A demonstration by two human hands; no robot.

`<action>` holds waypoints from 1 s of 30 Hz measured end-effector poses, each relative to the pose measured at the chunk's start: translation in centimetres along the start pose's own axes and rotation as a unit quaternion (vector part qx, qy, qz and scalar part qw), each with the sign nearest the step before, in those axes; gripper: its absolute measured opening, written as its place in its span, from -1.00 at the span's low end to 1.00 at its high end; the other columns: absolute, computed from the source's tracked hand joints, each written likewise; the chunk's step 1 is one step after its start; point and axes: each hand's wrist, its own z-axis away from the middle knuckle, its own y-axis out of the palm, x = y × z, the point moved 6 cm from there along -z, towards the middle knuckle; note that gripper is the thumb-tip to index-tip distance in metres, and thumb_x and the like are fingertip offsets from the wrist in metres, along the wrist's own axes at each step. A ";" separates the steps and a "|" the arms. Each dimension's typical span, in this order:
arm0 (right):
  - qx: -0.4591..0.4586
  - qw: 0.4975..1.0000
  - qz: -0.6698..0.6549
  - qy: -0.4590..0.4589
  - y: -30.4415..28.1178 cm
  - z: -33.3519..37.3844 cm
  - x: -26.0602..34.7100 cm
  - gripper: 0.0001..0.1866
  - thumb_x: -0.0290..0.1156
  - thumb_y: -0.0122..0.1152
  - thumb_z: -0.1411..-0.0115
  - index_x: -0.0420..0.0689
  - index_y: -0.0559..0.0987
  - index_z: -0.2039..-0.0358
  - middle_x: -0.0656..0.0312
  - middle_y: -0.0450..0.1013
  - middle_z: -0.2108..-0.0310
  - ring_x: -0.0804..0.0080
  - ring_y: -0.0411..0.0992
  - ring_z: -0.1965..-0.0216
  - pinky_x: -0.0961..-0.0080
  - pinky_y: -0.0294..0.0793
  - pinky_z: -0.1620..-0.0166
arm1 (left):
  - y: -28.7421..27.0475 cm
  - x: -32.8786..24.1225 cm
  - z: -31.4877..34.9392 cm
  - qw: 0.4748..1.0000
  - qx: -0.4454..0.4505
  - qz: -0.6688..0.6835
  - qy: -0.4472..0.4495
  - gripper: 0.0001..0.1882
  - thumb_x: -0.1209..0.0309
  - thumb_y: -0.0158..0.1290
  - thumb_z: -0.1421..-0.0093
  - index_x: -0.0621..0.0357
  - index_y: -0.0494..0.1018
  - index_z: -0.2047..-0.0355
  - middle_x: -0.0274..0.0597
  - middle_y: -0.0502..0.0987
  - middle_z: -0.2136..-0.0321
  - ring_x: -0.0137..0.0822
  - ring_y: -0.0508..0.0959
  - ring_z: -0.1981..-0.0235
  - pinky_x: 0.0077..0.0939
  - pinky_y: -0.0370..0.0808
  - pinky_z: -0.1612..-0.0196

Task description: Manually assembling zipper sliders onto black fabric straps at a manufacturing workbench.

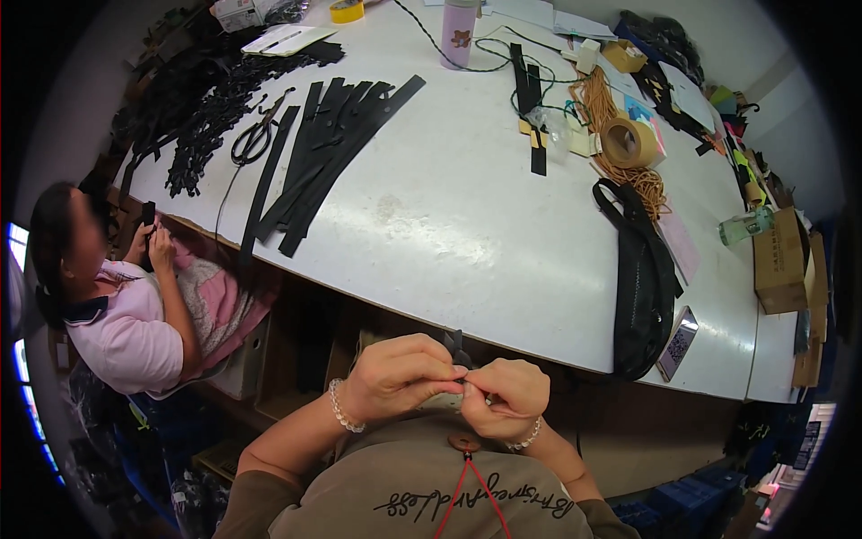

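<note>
Firstly, far to the left of our left hand, we see a co-worker. Ahead of this hand, on the surface, lie scissors and black strips. Its fingers pinch a small dark piece, and our right hand, just beside, pinches it too. To the right of both hands rest a black bag and a phone.
</note>
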 end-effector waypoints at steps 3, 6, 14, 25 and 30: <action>0.079 0.963 -0.121 0.228 0.4 -0.3 -1.4 -0.94 -0.65 0.13 0.04 -0.21 0.53 0.54 0.33 0.33 0.70 0.65 0.27 0.70 0.70 0.22 0.63 | 0.0 1.8 0.6 0.991 -0.017 0.086 -0.097 -0.84 0.54 0.25 0.09 0.24 0.56 0.43 -0.19 0.53 0.51 -0.41 0.52 0.49 -0.63 0.44 0.46; 0.108 0.916 -0.247 0.296 -0.2 0.1 -3.1 -0.90 -0.61 0.05 -0.08 -0.23 0.53 0.52 0.38 0.37 0.65 0.75 0.26 0.61 0.75 0.24 0.54 | 0.4 2.6 1.0 0.966 -0.016 0.170 -0.196 -0.86 0.58 0.21 0.05 0.23 0.58 0.40 -0.23 0.56 0.49 -0.50 0.52 0.47 -0.66 0.44 0.44; 0.188 0.815 -0.364 0.409 1.6 1.2 -4.9 -0.71 -0.65 -0.05 -0.12 -0.27 0.38 0.10 0.30 0.40 0.40 0.72 0.33 0.54 0.77 0.35 0.46 | 0.8 3.4 1.0 0.881 -0.067 0.308 -0.352 -0.87 0.58 0.09 -0.09 0.38 0.49 0.33 -0.15 0.55 0.42 -0.50 0.54 0.47 -0.68 0.53 0.40; 0.173 0.813 -0.397 0.390 2.4 2.1 -6.3 -0.90 -0.56 0.10 -0.14 -0.27 0.49 0.31 0.37 0.39 0.55 0.76 0.30 0.61 0.81 0.28 0.57 | 0.2 3.6 0.0 0.862 0.088 0.282 -0.411 -0.81 0.51 0.03 -0.17 0.37 0.48 0.24 -0.16 0.55 0.40 -0.51 0.54 0.44 -0.71 0.53 0.39; 0.194 0.761 -0.410 0.463 3.1 2.5 -6.1 -0.89 -0.57 0.05 -0.14 -0.29 0.49 0.30 0.34 0.42 0.54 0.78 0.29 0.67 0.83 0.24 0.63 | 0.8 4.1 0.2 0.844 0.175 0.259 -0.436 -0.86 0.49 0.05 -0.16 0.35 0.46 0.33 -0.24 0.53 0.47 -0.53 0.53 0.46 -0.71 0.53 0.41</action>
